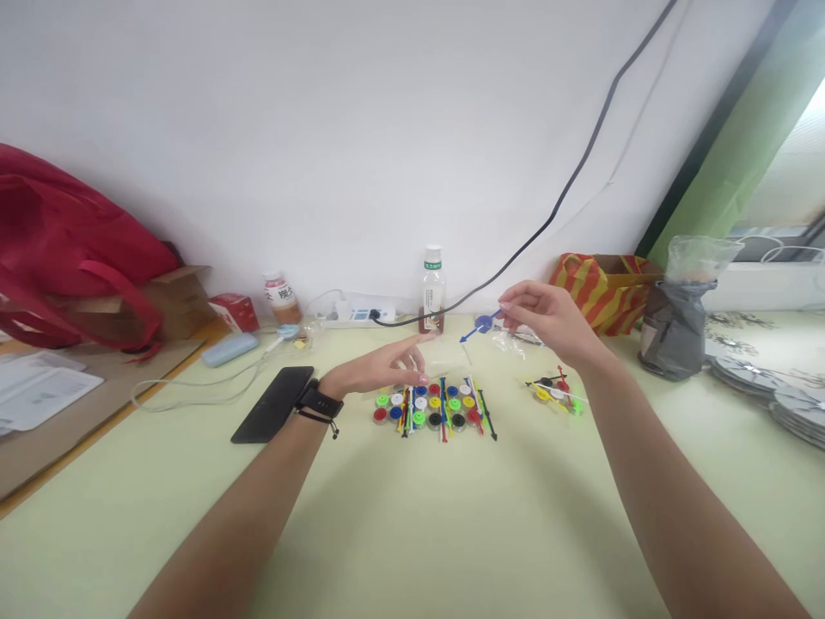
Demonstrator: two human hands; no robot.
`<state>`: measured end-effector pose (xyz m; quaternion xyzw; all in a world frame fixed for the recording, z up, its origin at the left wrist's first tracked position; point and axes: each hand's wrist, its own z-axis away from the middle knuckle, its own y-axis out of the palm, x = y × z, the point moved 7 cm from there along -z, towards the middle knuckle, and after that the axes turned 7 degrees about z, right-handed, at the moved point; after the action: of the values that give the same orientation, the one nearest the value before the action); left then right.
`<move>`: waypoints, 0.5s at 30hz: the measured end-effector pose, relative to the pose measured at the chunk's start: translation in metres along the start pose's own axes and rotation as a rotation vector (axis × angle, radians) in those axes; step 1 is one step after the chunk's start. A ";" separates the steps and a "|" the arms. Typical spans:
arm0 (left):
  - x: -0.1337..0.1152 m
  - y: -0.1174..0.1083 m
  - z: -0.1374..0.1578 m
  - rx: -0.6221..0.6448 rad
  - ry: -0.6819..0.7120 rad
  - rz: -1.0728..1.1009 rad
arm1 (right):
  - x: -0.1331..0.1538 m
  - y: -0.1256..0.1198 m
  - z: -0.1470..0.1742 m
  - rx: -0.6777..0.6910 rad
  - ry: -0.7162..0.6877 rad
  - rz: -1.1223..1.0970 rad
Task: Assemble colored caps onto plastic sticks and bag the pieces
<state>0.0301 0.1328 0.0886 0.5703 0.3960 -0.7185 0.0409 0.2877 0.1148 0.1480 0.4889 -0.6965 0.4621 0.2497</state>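
In the head view my right hand (545, 318) is raised above the table, its thumb and fingertips pinched on one end of a blue arrow spinner (473, 331) with a round blue hub. My left hand (387, 363) wears a black watch and has its index finger and thumb apart, close to a clear plastic piece (451, 351); contact with it is unclear. Just below that hand lie rows of coloured round spinner bases (421, 403) with several coloured arrows (443, 417) laid between them. Nearer my right forearm is a loose pile of coloured arrow spinners (555, 391).
A black phone (271, 406) lies left of my left wrist. Bottles (432, 292), a power strip (364, 310) and a black cable (516, 258) are by the wall. Right are a striped bag (606, 292), a grey bag (676, 335) and stacked discs (803, 411). A red bag (70, 232) is left.
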 end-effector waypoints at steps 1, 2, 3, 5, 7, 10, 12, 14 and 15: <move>-0.001 0.003 -0.001 0.012 0.002 0.043 | 0.004 0.007 0.000 0.013 -0.011 0.002; -0.002 0.007 -0.002 0.024 0.005 0.091 | 0.006 0.015 0.000 0.033 -0.019 0.010; -0.002 0.010 -0.004 0.033 0.009 0.141 | 0.008 0.023 0.000 0.060 -0.026 0.023; -0.002 0.015 -0.007 0.037 0.030 0.232 | 0.009 0.038 0.000 0.123 -0.045 0.084; -0.002 0.016 -0.009 0.031 0.056 0.292 | 0.009 0.045 0.000 0.151 -0.078 0.191; -0.001 0.014 -0.008 0.040 0.055 0.298 | 0.004 0.035 -0.003 0.115 -0.109 0.374; 0.000 0.012 -0.006 0.054 0.034 0.267 | -0.010 0.020 -0.004 0.123 -0.070 0.495; 0.001 0.008 -0.004 0.055 0.017 0.230 | -0.034 0.004 -0.003 0.200 0.029 0.623; 0.001 0.006 -0.003 0.053 0.011 0.213 | -0.050 0.000 -0.001 0.294 0.086 0.662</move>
<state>0.0351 0.1311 0.0847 0.6140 0.3143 -0.7171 0.1000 0.3074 0.1378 0.1084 0.2477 -0.7320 0.6332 0.0429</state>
